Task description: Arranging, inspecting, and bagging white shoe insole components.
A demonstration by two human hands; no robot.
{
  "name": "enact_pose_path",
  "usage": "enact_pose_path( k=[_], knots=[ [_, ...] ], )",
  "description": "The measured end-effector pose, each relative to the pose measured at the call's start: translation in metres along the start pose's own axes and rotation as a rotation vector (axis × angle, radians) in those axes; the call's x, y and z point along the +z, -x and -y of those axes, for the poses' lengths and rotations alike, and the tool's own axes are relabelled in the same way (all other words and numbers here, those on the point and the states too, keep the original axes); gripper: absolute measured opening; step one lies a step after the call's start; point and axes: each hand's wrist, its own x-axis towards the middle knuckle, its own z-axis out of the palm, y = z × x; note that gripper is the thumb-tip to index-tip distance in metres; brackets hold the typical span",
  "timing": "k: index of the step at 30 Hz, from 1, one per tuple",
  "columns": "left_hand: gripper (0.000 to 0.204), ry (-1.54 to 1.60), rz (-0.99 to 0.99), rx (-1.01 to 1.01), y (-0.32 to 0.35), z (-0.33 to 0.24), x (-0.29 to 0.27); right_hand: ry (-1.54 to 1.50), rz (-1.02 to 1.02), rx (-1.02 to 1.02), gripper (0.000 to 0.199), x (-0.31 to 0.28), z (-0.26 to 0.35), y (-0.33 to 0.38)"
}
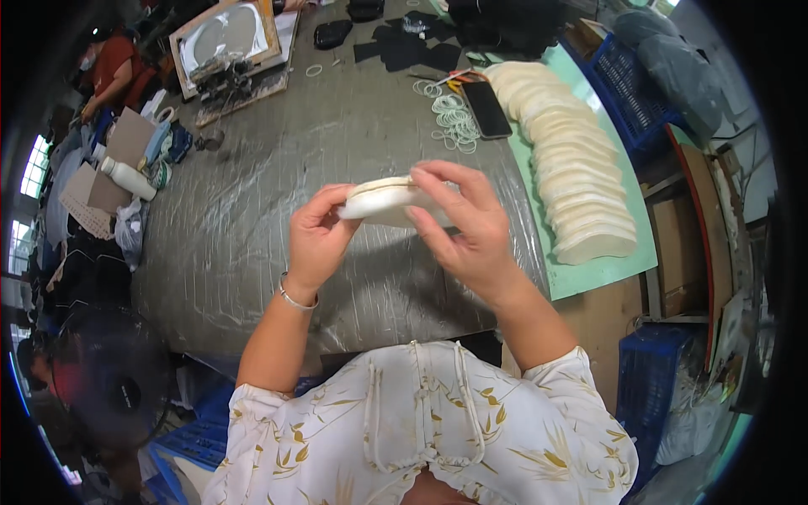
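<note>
So the grey plastic-covered table (227, 269) has loads of open room left of and ahead of the hands, its near edge below them, and a green board (593, 276) lines the right side with a long row of cream pads (581, 172) on it. Left hand (318, 236) pinches one end of a layered white pad (379, 200), right hand (471, 227) has the other between thumb and fingers. Pad's held above the table, long axis running left-right, layered rim facing the near side

I see a white bottle (130, 179) and fan (126, 391) on my left, a phone (486, 109) ahead and a blue crate (644, 379) on my right.
</note>
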Motion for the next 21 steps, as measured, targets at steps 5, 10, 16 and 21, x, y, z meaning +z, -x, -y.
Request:
enact_pose_path(
  k=[5, 10, 16, 21],
  knots=[
    [0.025, -0.145, -0.063, 0.078, -0.008, -0.022, -0.006, 0.049, -0.09, -0.072, 0.027, 0.013, 0.014, -0.011],
    [0.024, -0.119, -0.127, 0.056, -0.002, -0.025, -0.002, -0.003, -0.125, -0.105, 0.026, 0.018, 0.014, -0.013],
    [0.024, -0.147, -0.151, 0.085, 0.004, -0.025, -0.001, -0.17, -0.131, 0.011, 0.018, 0.016, 0.014, -0.018],
    [0.024, -0.196, -0.146, 0.11, 0.007, -0.022, -0.004, -0.135, -0.016, 0.033, 0.013, 0.013, 0.016, -0.023]
  ],
)
